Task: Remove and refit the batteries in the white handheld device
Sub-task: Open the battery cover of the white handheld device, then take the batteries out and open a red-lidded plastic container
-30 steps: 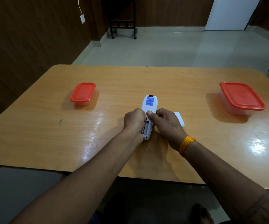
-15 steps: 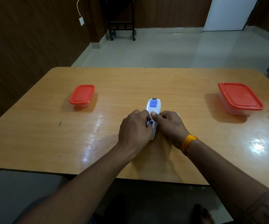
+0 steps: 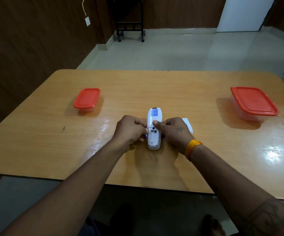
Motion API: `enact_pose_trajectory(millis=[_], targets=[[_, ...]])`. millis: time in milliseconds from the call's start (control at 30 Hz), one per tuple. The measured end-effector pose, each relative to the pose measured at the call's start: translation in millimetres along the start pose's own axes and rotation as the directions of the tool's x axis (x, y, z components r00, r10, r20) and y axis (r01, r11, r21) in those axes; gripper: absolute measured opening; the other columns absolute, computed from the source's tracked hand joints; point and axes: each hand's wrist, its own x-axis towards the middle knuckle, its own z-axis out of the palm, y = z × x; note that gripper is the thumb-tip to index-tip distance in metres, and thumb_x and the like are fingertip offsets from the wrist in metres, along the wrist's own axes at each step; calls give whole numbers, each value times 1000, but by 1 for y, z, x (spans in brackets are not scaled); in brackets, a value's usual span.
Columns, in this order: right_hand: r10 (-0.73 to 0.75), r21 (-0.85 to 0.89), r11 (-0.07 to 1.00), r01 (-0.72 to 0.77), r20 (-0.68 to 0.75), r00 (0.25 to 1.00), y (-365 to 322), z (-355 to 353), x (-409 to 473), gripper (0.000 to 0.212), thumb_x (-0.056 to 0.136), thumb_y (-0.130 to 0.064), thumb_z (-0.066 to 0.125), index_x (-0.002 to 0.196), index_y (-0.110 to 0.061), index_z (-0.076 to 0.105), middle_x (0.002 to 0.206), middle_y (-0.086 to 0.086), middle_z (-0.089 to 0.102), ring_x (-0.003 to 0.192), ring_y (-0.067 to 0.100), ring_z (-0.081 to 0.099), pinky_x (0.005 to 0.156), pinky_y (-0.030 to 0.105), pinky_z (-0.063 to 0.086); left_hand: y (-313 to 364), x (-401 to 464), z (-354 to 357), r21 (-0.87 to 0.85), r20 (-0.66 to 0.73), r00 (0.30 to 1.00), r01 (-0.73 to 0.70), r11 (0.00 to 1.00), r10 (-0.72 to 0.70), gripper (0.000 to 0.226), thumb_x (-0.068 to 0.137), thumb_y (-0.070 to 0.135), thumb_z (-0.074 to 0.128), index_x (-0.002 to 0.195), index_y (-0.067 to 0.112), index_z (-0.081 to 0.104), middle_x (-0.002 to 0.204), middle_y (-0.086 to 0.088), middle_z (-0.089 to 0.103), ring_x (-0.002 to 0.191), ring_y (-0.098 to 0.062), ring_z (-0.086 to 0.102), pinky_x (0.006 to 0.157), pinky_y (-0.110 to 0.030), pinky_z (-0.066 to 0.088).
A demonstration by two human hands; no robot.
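White handheld device point(image 3: 153, 128) lies face down, cover point(image 3: 187, 125) off just right of it, bay apparently empty; your left hand point(image 3: 131, 129) pinches a battery point(image 3: 145, 136), right hand point(image 3: 175, 132) steadies it. Refitting remains.

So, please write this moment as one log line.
device: face down, bay open | left hand: closed beside bay | right hand: steadying device | cover: on table

The device point(image 3: 153, 128) lies on the table point(image 3: 172, 86), at centre, its long axis running twelve to six. My left hand point(image 3: 131, 129) sits at its nine o'clock, touching its side. My right hand point(image 3: 175, 132) sits at its three o'clock, thumb on its back. A cover point(image 3: 188, 125) lies flat just behind my right hand. A small box point(image 3: 87, 99) stands well apart at ten o'clock. A larger box point(image 3: 253, 103) stands well apart at two o'clock. A cart point(image 3: 130, 28) stands on the floor beyond the table, at twelve.
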Motion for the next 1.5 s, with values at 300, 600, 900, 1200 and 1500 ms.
enact_pose_trajectory(millis=[300, 600, 900, 1200, 1500], targets=[[-127, -346, 934, 85, -100, 987, -1, -1, -5, 49, 86, -58, 74, 74, -12, 61, 69, 3, 64, 75, 28, 61, 55, 34, 37, -8, -2, 12, 28, -9, 999, 31, 999, -31, 22, 79, 4, 78, 95, 19, 76, 81, -12, 79, 53, -20, 64, 63, -33, 60], [62, -129, 991, -44, 140, 988, -32, -49, -30, 17, 98, -9, 45, 89, -6, 58, 85, 17, 65, 74, 26, 55, 62, 35, 50, 0, -13, 15, 163, -187, 924, -305, 938, 333, 30, 85, 16, 75, 108, 32, 68, 89, 8, 70, 80, -20, 76, 77, -44, 62], [59, 246, 966, -85, 113, 992, -1, -102, -61, 47, 86, 13, 73, 126, -9, 59, 101, 30, 76, 75, 26, 73, 60, 36, 64, 25, -50, 67, -191, 37, 962, -260, 946, 272, 20, 90, 4, 75, 101, 9, 60, 91, -13, 72, 66, -22, 76, 53, -30, 55], [-6, -134, 991, -26, -231, 973, 39, -139, -67, 10, 82, -8, 78, 87, -15, 80, 79, 7, 77, 81, 27, 74, 70, 41, 64, 42, -52, 148, 85, 107, 909, -412, 907, 403, 23, 80, 21, 88, 96, 16, 73, 80, 1, 77, 69, -10, 75, 66, -27, 59], [-43, -349, 934, -81, -333, 942, 65, -150, -51, 5, 78, -20, 77, 75, -23, 76, 87, 4, 76, 88, 27, 68, 66, 26, 41, 39, -50, 182, 341, 112, 863, -500, 796, 493, 19, 82, 23, 82, 100, 16, 79, 91, 3, 76, 89, -13, 67, 65, -17, 39]])
